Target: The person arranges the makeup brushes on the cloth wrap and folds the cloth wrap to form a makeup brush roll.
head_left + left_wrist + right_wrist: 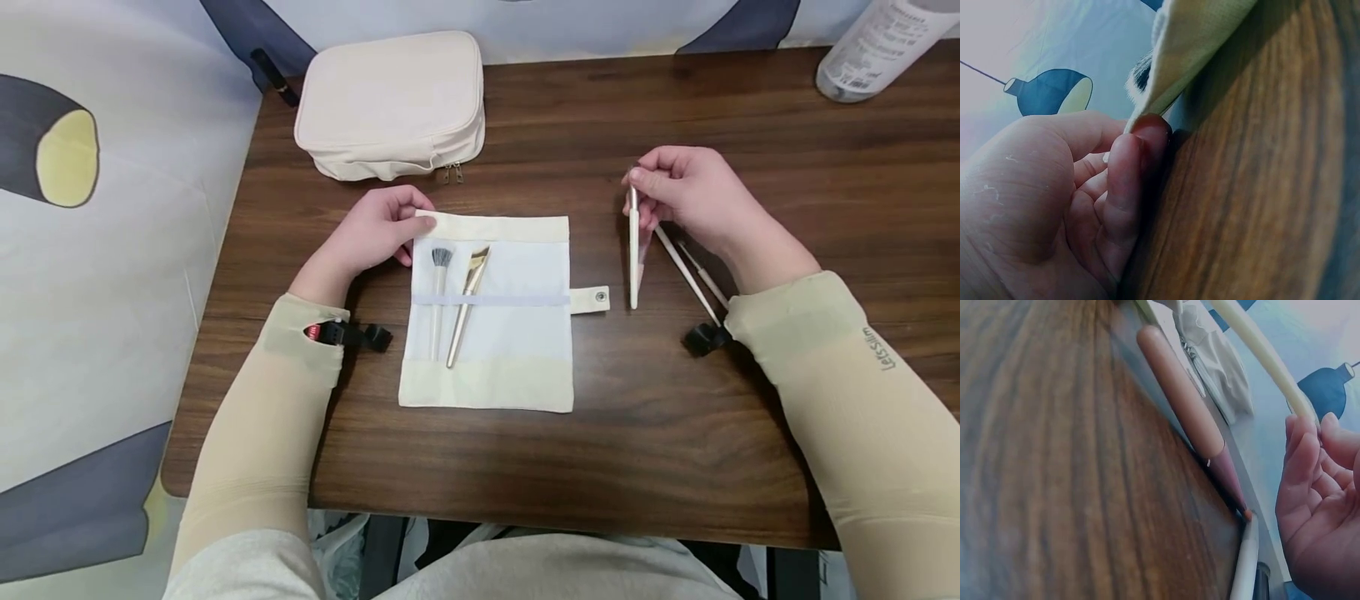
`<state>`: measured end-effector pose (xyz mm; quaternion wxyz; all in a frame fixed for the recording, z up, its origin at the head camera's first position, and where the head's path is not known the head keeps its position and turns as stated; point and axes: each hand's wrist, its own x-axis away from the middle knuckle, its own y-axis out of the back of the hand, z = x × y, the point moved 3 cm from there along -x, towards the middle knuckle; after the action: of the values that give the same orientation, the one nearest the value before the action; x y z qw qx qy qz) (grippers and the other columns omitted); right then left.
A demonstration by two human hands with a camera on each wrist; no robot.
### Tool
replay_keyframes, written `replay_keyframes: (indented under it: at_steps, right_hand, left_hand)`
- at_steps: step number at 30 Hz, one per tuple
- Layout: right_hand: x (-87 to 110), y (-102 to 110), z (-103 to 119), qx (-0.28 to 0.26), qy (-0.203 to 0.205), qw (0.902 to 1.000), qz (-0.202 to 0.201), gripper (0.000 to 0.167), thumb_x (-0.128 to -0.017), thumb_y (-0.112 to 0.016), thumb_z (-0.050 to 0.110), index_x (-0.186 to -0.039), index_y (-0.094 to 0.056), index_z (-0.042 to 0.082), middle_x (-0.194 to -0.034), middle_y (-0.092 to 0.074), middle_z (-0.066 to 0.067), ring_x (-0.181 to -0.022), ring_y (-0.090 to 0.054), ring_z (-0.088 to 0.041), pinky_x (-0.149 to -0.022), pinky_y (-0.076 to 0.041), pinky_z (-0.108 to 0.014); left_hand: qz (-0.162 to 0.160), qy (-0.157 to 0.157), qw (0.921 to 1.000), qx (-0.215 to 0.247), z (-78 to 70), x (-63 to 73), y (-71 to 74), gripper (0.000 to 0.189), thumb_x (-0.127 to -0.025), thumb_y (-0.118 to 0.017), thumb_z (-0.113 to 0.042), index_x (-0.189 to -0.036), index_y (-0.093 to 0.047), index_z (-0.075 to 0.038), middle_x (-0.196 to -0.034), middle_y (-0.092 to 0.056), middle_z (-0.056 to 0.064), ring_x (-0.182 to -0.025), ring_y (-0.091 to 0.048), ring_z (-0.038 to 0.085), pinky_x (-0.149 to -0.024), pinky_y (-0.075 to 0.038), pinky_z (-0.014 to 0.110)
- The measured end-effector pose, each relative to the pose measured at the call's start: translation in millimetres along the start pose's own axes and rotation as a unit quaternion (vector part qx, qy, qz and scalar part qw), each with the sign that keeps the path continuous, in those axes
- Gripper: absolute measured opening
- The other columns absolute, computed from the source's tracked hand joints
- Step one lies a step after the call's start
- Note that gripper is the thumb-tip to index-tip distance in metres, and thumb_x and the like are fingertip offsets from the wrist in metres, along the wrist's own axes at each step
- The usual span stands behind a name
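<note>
A cream fabric brush roll lies unfolded in the middle of the table. Its elastic band holds a grey-bristled makeup brush and a gold-ended flat brush. My left hand pinches the roll's upper left corner; in the left wrist view, thumb and finger grip the cloth edge. To the right of the roll, my right hand pinches a white-handled makeup brush, handle toward me, its head hidden by the fingers. Under that hand lie a pinkish-brown handled brush and two white-handled brushes.
A cream zip case stands at the back left, with a black tube beside it. At the back right is a clear labelled bottle. The roll's snap strap sticks out to the right.
</note>
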<state>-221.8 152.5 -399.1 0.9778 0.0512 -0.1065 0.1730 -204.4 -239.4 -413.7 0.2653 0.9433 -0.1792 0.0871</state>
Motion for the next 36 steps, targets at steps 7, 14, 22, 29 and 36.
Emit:
replay_keyframes:
  at_steps: [7, 14, 22, 29, 36]
  right_hand:
    - [3.5, -5, -3, -0.054, -0.005, 0.9982, 0.026, 0.025, -0.101, -0.065, 0.014, -0.107, -0.063, -0.01, -0.08, -0.072, -0.01, -0.06, -0.063, -0.016, -0.054, -0.056, -0.024]
    - [4.7, -12, 5, -0.073, 0.008, 0.9966, 0.037, 0.021, -0.101, -0.067, 0.012, -0.104, -0.061, -0.008, -0.076, -0.07, -0.011, -0.059, -0.062, -0.018, -0.052, -0.055, -0.025]
    - [6.1, -17, 8, -0.081, 0.015, 0.9958, 0.038, 0.016, -0.101, -0.066, 0.009, -0.099, -0.062, -0.006, -0.073, -0.068, -0.01, -0.057, -0.062, -0.017, -0.051, -0.056, -0.026]
    - [5.7, -18, 6, -0.064, 0.011, 0.9972, 0.036, 0.015, -0.101, -0.065, 0.009, -0.101, -0.061, -0.006, -0.073, -0.068, -0.01, -0.06, -0.064, -0.017, -0.055, -0.058, -0.024]
    - [5.9, -20, 4, -0.09, 0.017, 0.9951, 0.037, 0.015, -0.101, -0.066, 0.008, -0.101, -0.061, -0.006, -0.075, -0.069, -0.011, -0.061, -0.065, -0.018, -0.057, -0.059, -0.025]
  left_hand:
    - [-0.005, 0.0, 1.0, 0.001, 3.3, 0.7, -5.1, 0.015, -0.102, -0.064, -0.016, -0.109, -0.064, -0.003, -0.08, -0.071, 0.001, -0.062, -0.063, 0.012, -0.051, -0.059, 0.029]
    - [-0.01, -0.002, 1.0, -0.001, 1.7, 1.5, -1.2, 0.014, -0.102, -0.064, -0.016, -0.109, -0.065, -0.004, -0.081, -0.071, 0.001, -0.062, -0.063, 0.012, -0.051, -0.059, 0.03]
    - [-0.001, -0.004, 1.0, -0.002, -0.4, 1.7, -0.9, 0.014, -0.102, -0.063, -0.015, -0.109, -0.065, -0.004, -0.082, -0.071, 0.002, -0.063, -0.064, 0.013, -0.052, -0.06, 0.031]
    - [-0.007, -0.002, 1.0, -0.002, -0.6, 1.5, -1.3, 0.014, -0.102, -0.063, -0.015, -0.109, -0.065, -0.003, -0.081, -0.071, 0.001, -0.063, -0.064, 0.012, -0.051, -0.059, 0.03]
    - [-0.006, -0.003, 1.0, -0.005, 1.2, 0.9, -3.4, 0.015, -0.102, -0.063, -0.015, -0.109, -0.065, -0.002, -0.081, -0.07, 0.002, -0.061, -0.063, 0.013, -0.051, -0.059, 0.03]
